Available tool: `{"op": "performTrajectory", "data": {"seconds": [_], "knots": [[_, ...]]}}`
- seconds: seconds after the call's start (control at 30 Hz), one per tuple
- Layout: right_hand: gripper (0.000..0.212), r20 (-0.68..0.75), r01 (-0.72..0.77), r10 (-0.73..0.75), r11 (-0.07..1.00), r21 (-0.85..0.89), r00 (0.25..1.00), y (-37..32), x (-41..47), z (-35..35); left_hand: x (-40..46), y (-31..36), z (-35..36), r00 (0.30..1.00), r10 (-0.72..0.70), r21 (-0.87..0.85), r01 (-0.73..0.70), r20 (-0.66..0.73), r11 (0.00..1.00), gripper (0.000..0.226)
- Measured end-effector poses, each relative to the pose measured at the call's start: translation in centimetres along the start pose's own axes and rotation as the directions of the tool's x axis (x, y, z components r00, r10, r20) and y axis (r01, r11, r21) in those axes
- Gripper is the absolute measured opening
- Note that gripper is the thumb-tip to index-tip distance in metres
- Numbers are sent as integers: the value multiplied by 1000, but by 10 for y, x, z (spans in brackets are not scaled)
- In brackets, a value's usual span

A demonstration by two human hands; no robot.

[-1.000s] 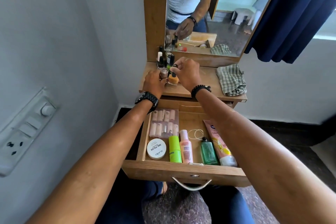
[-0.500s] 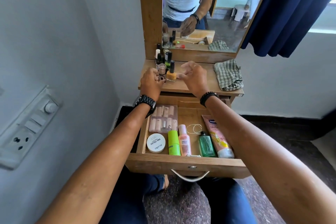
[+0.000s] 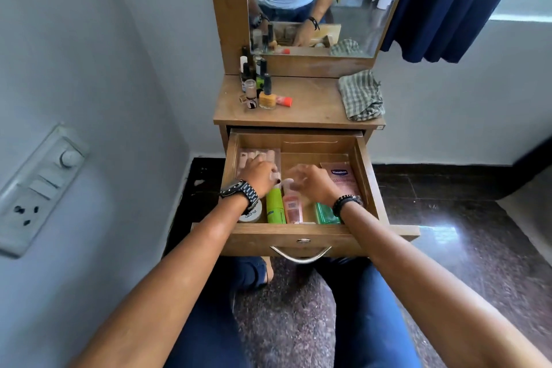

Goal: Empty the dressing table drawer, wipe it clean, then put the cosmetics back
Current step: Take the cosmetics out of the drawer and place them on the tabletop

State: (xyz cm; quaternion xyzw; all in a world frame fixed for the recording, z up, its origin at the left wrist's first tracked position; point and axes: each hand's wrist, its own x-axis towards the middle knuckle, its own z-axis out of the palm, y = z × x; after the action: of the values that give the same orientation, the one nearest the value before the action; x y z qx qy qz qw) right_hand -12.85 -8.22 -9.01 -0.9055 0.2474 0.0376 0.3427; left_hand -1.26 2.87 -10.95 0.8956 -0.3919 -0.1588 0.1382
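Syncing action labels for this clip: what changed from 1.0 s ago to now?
Both hands left the nail polish bottles on the table top and came down into the open drawer. The left hand now lies over the clear nail case; the right hand hovers, blurred, above the pink pump bottle. Neither plainly grips anything. The bottles, checked cloth and drawer contents stayed put.
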Motion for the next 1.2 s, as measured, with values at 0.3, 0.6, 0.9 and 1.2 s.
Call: {"op": "performTrajectory", "data": {"seconds": [0.3,0.6,0.9,1.2], "knots": [[47,93,-9,13,999,-39,996,8,-3,11,-16,-1,-1,999,28,-82,-25,36,996,22],[54,171,9,-29,993,116,985,9,-10,1,-27,8,-13,976,53,-151,-20,212,988,33],[37,209,-55,1,967,249,978,16,-28,-13,-33,10,-13,931,-29,-325,157,365,933,48],[70,157,-130,50,819,559,986,15,-32,-23,-31,8,-13,927,-53,-441,227,372,868,44]]}}
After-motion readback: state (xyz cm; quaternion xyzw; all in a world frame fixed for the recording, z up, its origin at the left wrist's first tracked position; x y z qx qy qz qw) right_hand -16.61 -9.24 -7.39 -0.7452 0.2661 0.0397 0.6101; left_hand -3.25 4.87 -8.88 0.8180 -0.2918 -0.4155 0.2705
